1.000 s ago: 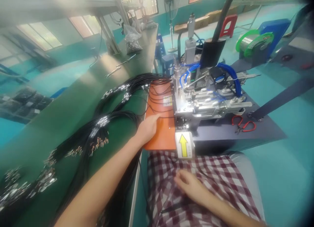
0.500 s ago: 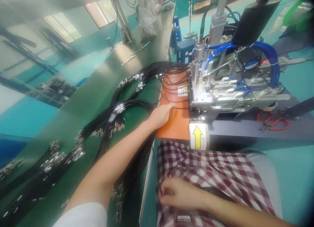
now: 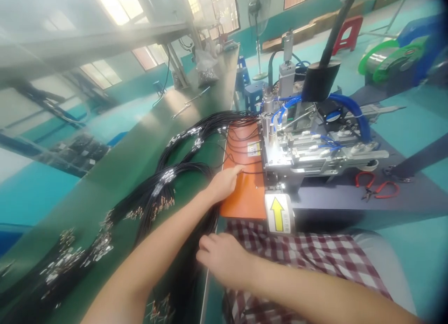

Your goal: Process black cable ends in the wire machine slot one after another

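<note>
My left hand point(image 3: 226, 183) is closed on a thin black cable point(image 3: 252, 173) over the orange plate point(image 3: 243, 200); the cable runs toward the metal machine point(image 3: 315, 151). Lower down, my right hand point(image 3: 224, 258) is closed at the edge of the green table, beside hanging black cables; what its fingers hold, if anything, is hidden. Bundles of black cables point(image 3: 187, 168) with silvery bands and bare copper ends lie on the green table point(image 3: 133, 165). Several single cables cross the orange plate into the machine.
Red-handled pliers point(image 3: 387, 189) lie on the grey bench right of the machine. A yellow arrow label point(image 3: 278, 214) hangs at its front corner. Metal tools point(image 3: 191, 102) lie farther back, near a bag of small parts point(image 3: 206, 70). Blue hoses point(image 3: 360, 114) arch over the machine.
My right hand has moved up and left, from my lap to the table edge. My left hand remains at the cable on the orange plate. The camera view has tilted up.
</note>
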### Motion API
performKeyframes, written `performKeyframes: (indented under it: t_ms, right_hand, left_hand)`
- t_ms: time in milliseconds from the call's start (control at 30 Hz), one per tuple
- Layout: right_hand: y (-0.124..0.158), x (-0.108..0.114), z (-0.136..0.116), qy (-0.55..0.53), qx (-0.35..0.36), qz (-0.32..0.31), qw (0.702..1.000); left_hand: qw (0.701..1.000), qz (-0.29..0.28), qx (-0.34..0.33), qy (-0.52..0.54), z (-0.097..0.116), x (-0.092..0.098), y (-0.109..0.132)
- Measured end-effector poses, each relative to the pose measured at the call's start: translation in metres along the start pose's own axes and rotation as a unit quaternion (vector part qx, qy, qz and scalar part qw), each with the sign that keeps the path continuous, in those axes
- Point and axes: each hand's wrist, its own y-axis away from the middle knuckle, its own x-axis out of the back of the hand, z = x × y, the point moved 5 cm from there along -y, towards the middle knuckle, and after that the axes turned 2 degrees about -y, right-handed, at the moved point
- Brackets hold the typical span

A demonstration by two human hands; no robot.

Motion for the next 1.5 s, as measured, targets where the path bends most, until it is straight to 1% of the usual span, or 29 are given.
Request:
performKeyframes:
  t_ms: [100,200,267,400,467,533,633,700,967,1033,1100,1167,1233,1267,1333,1400,1500]
  right_hand:
    - [0.007,0.005,0.003,0.003,0.021,0.025,0.999]
    - [0.019,0.021,0.007,-0.018,0.033,0.089,0.995]
    - [0.029,0.036,0.012,-0.06,0.017,0.133,0.989]
    - [0.055,0.064,0.025,-0.183,-0.067,0.183,0.964]
    - [0.069,0.073,0.03,-0.208,-0.111,0.19,0.953]
    - [0.08,0.078,0.032,-0.207,-0.151,0.19,0.948]
    - [0.092,0.079,0.034,-0.203,-0.202,0.188,0.94]
    - [0.096,0.079,0.035,-0.211,-0.219,0.194,0.933]
    - [0.105,0.088,0.032,-0.229,-0.22,0.221,0.922]
    - [0.108,0.09,0.031,-0.233,-0.218,0.228,0.92]
    - [0.112,0.091,0.031,-0.238,-0.219,0.228,0.919]
    - [0.115,0.09,0.032,-0.248,-0.224,0.227,0.915]
    - [0.117,0.089,0.034,-0.258,-0.233,0.225,0.91]
    - [0.118,0.088,0.036,-0.261,-0.238,0.226,0.908]
    - [0.119,0.086,0.038,-0.264,-0.243,0.23,0.905]
    - [0.12,0.083,0.04,-0.262,-0.246,0.231,0.904]
    - [0.12,0.082,0.041,-0.259,-0.245,0.226,0.906]
  left_hand:
    - [1.0,-0.001,0.001,0.005,0.0,0.0,0.0]
    - [1.0,-0.007,0.001,0.014,-0.001,0.001,0.0]
    - [1.0,-0.009,0.0,0.019,-0.001,0.002,0.0]
    - [1.0,-0.008,-0.003,0.025,-0.001,0.003,-0.002]
    - [1.0,-0.006,-0.003,0.027,-0.001,0.003,-0.002]
    - [1.0,-0.004,-0.003,0.03,-0.001,0.003,-0.003]
    - [0.999,-0.003,-0.007,0.033,0.0,0.004,-0.002]
    - [0.999,0.0,-0.009,0.034,0.001,0.004,-0.002]
    - [0.999,0.016,-0.019,0.043,0.005,0.007,0.0]
    - [0.998,0.027,-0.025,0.056,0.007,0.012,0.004]
    - [0.996,0.048,-0.018,0.069,0.006,0.021,0.012]
    - [0.994,0.08,0.011,0.079,-0.001,0.035,0.022]
    - [0.989,0.113,0.056,0.081,-0.013,0.05,0.034]
    - [0.986,0.124,0.078,0.079,-0.019,0.056,0.039]
    - [0.983,0.124,0.115,0.074,-0.032,0.064,0.048]
    - [0.982,0.108,0.141,0.069,-0.043,0.063,0.052]
    - [0.979,0.093,0.167,0.065,-0.053,0.051,0.052]
